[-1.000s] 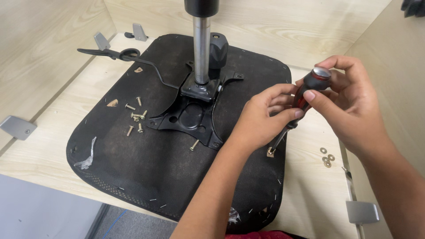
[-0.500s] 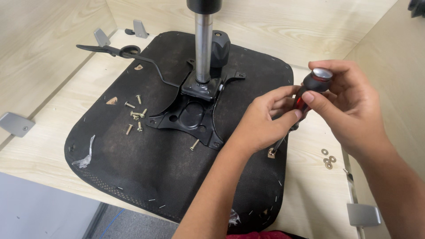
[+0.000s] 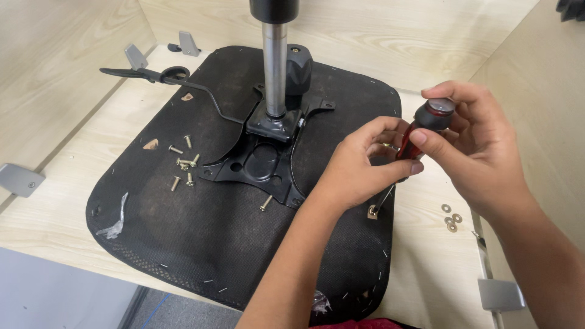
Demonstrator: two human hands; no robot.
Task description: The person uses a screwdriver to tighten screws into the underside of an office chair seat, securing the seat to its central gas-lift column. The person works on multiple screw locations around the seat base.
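A: Item one, the screwdriver [image 3: 420,131]. Where is it?

B: At about 3 o'clock from the metal column [image 3: 275,67], tilted, red-and-black handle up, tip down on a small fitting [image 3: 371,212] at the seat's right edge. The right hand [image 3: 481,152] closes its fingertips around the handle's cap; the left hand [image 3: 356,167] pinches the lower handle. Both are clamped on the one tool, hands nearly touching.

A: Any change over the last second?

B: Little. Both hands keep the same grip and the tool sits at the same spot. The right fingers have shifted slightly around the cap, which I judge to be turning in place rather than moving on.

A: Item two, the surroundings.

B: Upturned black chair seat [image 3: 201,231]; black mounting plate [image 3: 262,161] at its centre under the column; loose screws [image 3: 183,164] at 9 o'clock from the plate, one more screw [image 3: 265,203] at 6 o'clock; washers [image 3: 451,218] on the wooden bench [image 3: 55,195] at 4 o'clock; lever [image 3: 164,76] at 10 o'clock.

A: Not legible?

B: The tip itself is hidden behind the left hand, so whether it engages a screw cannot be told. The column's top is cut off by the frame.
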